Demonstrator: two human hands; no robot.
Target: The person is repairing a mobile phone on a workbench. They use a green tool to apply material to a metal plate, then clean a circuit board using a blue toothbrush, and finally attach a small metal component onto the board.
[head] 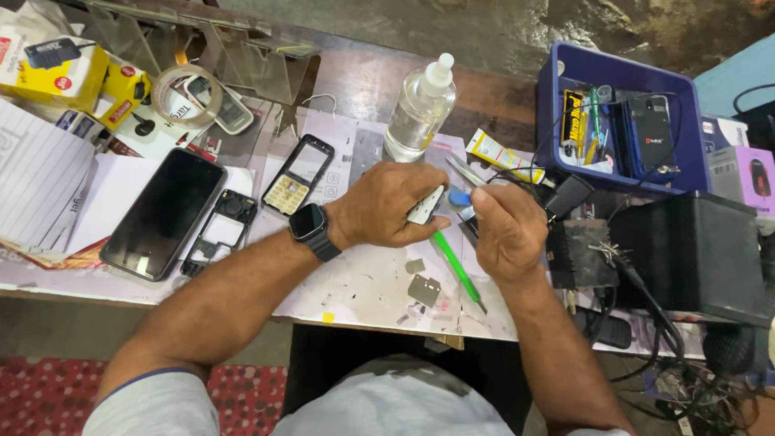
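My left hand [387, 206], with a black smartwatch [311, 224] on its wrist, pinches a small white flat part [425, 207] over the worktable. My right hand [507, 230] is closed on a tool with a blue end [459, 198], touching that white part. A green-handled tool [456, 266] lies on the table under both hands. Small metal shield plates [423, 288] sit just below.
A large black smartphone [164, 214], a black phone frame [219, 232] and a keypad phone front [298, 173] lie at left. A clear liquid bottle [420, 109], glue tube [502, 155], blue tray [617, 117] and black box [694, 254] stand behind and right.
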